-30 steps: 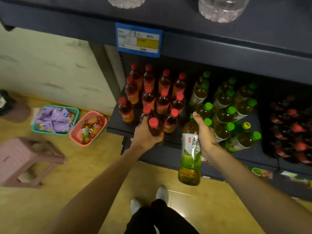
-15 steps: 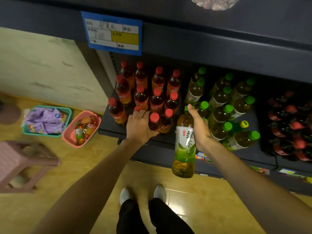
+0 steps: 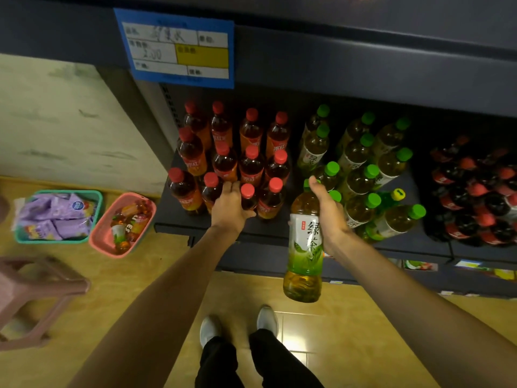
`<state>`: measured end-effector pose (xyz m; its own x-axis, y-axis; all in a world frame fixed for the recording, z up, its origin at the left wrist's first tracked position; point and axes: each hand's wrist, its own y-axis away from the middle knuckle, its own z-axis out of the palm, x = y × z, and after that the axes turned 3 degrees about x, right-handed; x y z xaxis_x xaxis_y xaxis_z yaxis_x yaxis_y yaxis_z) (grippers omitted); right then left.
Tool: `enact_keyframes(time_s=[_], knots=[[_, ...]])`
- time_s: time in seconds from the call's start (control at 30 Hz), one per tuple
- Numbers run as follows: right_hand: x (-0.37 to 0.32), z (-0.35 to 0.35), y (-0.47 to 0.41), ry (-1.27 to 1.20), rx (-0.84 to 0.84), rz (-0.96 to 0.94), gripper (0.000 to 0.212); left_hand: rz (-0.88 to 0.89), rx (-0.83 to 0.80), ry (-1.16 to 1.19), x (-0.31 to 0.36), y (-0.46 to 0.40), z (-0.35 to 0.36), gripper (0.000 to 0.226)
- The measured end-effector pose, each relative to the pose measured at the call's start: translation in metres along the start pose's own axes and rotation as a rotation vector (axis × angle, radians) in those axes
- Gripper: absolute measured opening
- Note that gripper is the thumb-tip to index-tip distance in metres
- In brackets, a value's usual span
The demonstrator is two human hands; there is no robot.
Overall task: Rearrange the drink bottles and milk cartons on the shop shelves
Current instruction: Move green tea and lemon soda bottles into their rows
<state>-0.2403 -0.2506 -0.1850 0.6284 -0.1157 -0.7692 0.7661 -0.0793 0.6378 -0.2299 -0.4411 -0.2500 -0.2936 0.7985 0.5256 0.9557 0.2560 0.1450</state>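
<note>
Green tea bottle [image 3: 305, 245] in my right hand [image 3: 330, 217], off the shelf [image 3: 173, 222], in front of its front edge.
Clear plastic, amber liquid, glossy white-green label, green cap mostly hidden behind my fingers; right hand wrapped round its shoulder, bottle hanging upright over the tiled floor. Left hand [image 3: 230, 208] half-curled on the red-cap bottle [image 3: 247, 196] in the front row near the shelf's front edge; can't tell if it's actually gripped. Red-cap tea bottles [image 3: 251, 152] fill the shelf's left part, green-cap bottles [image 3: 361, 163] the middle, two lying tilted at the front. Dark cola bottles [image 3: 475, 191] at the right are blurred. Price tag [image 3: 179, 49] text unreadable. Upper shelf cut off at top.
</note>
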Motion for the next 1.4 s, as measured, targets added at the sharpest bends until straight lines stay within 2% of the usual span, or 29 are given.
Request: enact_keyframes(time_s=[0.17, 0.3, 0.4, 0.5, 0.67, 0.83, 0.9, 1.0, 1.1, 1.2, 1.3, 1.4], knots=[[0.002, -0.002, 0.001, -0.033, 0.045, -0.034, 0.049, -0.031, 0.010, 0.118, 0.001, -0.009, 0.001, 0.079], [0.009, -0.005, 0.002, -0.061, 0.064, -0.033, 0.034, -0.012, 0.014, 0.216, 0.001, -0.005, -0.003, 0.090], [0.014, -0.007, 0.002, -0.078, 0.074, -0.041, 0.025, 0.025, 0.043, 0.197, 0.004, -0.005, -0.010, 0.092], [0.015, -0.008, 0.003, -0.094, 0.063, -0.052, 0.019, 0.070, 0.038, 0.168, 0.009, -0.007, -0.016, 0.083], [0.015, -0.011, 0.004, -0.096, 0.047, -0.062, 0.027, 0.117, 0.009, 0.108, 0.010, -0.011, -0.017, 0.057], [0.016, -0.016, 0.003, -0.115, 0.028, -0.033, 0.056, 0.144, 0.027, 0.123, 0.009, -0.007, -0.014, 0.047], [0.016, -0.018, 0.002, -0.116, 0.038, -0.023, 0.058, 0.155, 0.032, 0.150, 0.007, -0.008, -0.014, 0.044], [0.016, -0.020, 0.004, -0.127, 0.036, -0.015, 0.053, 0.159, 0.034, 0.143, 0.004, -0.009, -0.015, 0.046], [0.015, -0.020, 0.007, -0.144, 0.052, -0.033, 0.050, 0.184, 0.037, 0.147, 0.002, -0.008, -0.015, 0.058], [0.013, -0.018, 0.013, -0.157, 0.075, -0.055, 0.066, 0.236, 0.051, 0.158, 0.002, -0.004, -0.018, 0.063], [0.013, -0.017, 0.020, -0.183, 0.101, -0.048, 0.081, 0.288, 0.089, 0.155, 0.004, 0.003, -0.026, 0.054], [0.014, -0.018, 0.033, -0.214, 0.097, -0.081, 0.064, 0.353, 0.125, 0.151, 0.006, 0.009, -0.035, 0.042]])
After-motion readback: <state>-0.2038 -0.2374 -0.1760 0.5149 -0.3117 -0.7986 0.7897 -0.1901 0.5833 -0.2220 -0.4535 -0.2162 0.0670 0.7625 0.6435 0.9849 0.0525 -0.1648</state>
